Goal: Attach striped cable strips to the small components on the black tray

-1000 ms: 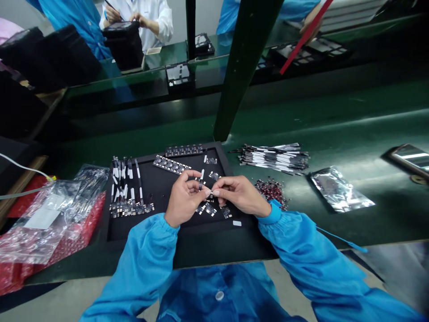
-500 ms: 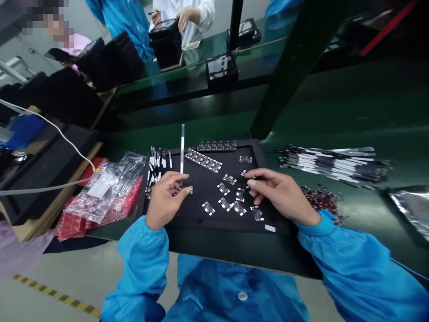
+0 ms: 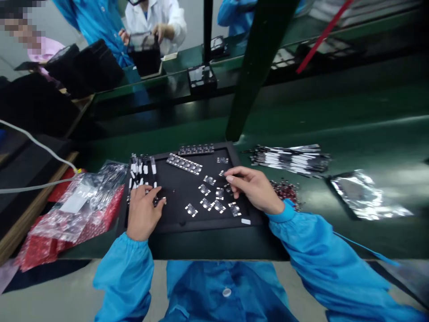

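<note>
My left hand [image 3: 144,212] is low over the left side of a black tray [image 3: 182,226], its thumb and fingers bent around a small circuit board [image 3: 164,200], mostly hidden by the fingers. Under and beyond those fingertips lie several black-and-white strips [image 3: 144,167]. At the tray's right side my right hand [image 3: 253,188] has thumb and forefinger closed at the edge of another small circuit board [image 3: 221,173]. Loose circuit boards [image 3: 209,180] are scattered between the hands. Behind them sit two unseparated board panels [image 3: 184,163], one lying slanted.
Right of the tray are a bundle of strips [image 3: 291,158], a heap of small dark-red parts [image 3: 286,192] and a silvery bag [image 3: 365,194]. Plastic and red bubble bags [image 3: 77,205] lie left. A dark post [image 3: 250,76] rises behind; co-workers stand across the bench.
My left hand has lowered leftward to the laid-out strips; the strip that stood upright from it no longer shows upright. My right hand stays by the same board. The view has shifted right.
</note>
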Demonstrator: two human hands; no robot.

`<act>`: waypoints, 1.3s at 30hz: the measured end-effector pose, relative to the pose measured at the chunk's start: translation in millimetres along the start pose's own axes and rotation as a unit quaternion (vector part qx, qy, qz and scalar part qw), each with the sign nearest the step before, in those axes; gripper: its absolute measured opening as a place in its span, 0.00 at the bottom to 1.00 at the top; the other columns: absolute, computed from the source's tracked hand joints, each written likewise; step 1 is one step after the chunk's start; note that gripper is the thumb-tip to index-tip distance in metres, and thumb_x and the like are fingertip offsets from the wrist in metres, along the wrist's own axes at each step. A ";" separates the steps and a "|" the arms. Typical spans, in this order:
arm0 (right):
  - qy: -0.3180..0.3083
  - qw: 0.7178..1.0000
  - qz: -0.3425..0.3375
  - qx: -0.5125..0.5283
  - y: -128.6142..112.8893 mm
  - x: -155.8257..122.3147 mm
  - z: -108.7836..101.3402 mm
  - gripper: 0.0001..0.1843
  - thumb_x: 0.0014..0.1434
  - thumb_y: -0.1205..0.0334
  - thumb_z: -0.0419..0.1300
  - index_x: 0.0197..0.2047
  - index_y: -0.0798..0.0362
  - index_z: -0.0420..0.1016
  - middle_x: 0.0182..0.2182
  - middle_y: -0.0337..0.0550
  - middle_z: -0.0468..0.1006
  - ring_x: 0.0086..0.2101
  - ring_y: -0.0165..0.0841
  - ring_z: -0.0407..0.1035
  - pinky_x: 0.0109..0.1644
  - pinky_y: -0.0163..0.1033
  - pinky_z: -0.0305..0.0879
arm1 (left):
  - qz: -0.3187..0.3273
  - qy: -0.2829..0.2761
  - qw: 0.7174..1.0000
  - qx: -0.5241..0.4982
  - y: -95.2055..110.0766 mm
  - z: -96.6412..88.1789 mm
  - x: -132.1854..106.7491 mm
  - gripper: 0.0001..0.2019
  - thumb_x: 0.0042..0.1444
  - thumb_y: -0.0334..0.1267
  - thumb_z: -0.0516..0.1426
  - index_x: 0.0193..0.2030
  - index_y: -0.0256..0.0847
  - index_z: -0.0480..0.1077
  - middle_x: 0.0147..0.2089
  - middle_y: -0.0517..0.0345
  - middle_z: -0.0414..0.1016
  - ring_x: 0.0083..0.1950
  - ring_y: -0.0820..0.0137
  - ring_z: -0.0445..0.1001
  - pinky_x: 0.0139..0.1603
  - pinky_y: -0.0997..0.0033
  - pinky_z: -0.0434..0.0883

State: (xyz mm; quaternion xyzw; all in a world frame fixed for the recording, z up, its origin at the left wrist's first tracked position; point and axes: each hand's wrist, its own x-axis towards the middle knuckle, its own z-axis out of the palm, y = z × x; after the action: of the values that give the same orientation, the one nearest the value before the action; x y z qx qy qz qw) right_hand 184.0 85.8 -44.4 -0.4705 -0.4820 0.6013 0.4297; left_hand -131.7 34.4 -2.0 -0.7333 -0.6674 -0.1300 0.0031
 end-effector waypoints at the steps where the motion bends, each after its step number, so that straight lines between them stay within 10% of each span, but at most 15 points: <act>1: 0.001 1.000 -0.008 0.000 -2.3 1.5 -1.9 0.20 0.56 0.48 0.69 0.44 0.54 0.78 0.21 0.35 0.73 0.20 0.27 0.66 0.23 0.34 0.67 | 0.012 0.007 1.000 -0.007 3.8 0.1 1.6 0.15 0.61 0.40 0.58 0.52 0.40 0.77 0.49 0.44 0.72 0.50 0.51 0.69 0.54 0.48 0.69; 5: 0.094 0.986 -0.096 -0.096 -18.7 8.9 -34.5 0.17 0.57 0.51 0.66 0.43 0.54 0.79 0.26 0.39 0.76 0.23 0.30 0.68 0.27 0.37 0.67 | 0.079 -0.060 0.991 -0.095 31.6 5.7 5.4 0.13 0.64 0.42 0.56 0.50 0.41 0.77 0.45 0.49 0.74 0.48 0.56 0.71 0.53 0.53 0.70; 9: 0.233 0.894 -0.152 -0.352 -29.9 14.0 -92.4 0.08 0.57 0.59 0.63 0.36 0.54 0.80 0.31 0.45 0.81 0.32 0.36 0.72 0.39 0.42 0.67 | 0.101 -0.129 0.981 -0.107 55.9 17.7 3.9 0.13 0.58 0.44 0.62 0.47 0.40 0.75 0.43 0.51 0.74 0.48 0.55 0.71 0.54 0.52 0.70; 13: 0.149 0.829 -0.072 -0.534 -22.0 23.6 -124.4 0.05 0.55 0.67 0.62 0.34 0.54 0.81 0.32 0.46 0.82 0.33 0.38 0.74 0.39 0.40 0.65 | 0.084 -0.153 0.980 -0.093 61.3 23.5 4.7 0.11 0.56 0.43 0.64 0.41 0.39 0.72 0.42 0.52 0.72 0.47 0.56 0.70 0.53 0.52 0.69; 33: 0.055 0.775 -0.112 -0.619 2.8 43.1 -123.8 0.07 0.61 0.68 0.58 0.35 0.54 0.79 0.38 0.51 0.81 0.43 0.43 0.72 0.47 0.43 0.63 | 0.030 -0.216 0.969 -0.115 54.8 13.7 9.4 0.07 0.55 0.37 0.65 0.39 0.42 0.72 0.42 0.53 0.74 0.53 0.54 0.72 0.61 0.51 0.65; 39: 0.044 0.785 -0.178 -0.592 11.4 40.3 -136.2 0.07 0.60 0.65 0.57 0.34 0.51 0.77 0.37 0.49 0.82 0.40 0.45 0.74 0.46 0.46 0.66 | 0.022 -0.218 0.962 -0.163 58.2 16.2 4.0 0.12 0.52 0.31 0.65 0.39 0.42 0.67 0.41 0.56 0.73 0.46 0.60 0.72 0.50 0.59 0.69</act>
State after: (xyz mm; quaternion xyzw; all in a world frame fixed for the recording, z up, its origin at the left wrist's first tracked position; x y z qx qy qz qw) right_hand 309.2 146.9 -74.4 -0.5643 -0.7991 0.0896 0.1868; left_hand -71.4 34.8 -7.0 -0.7491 -0.6051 -0.0741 -0.2591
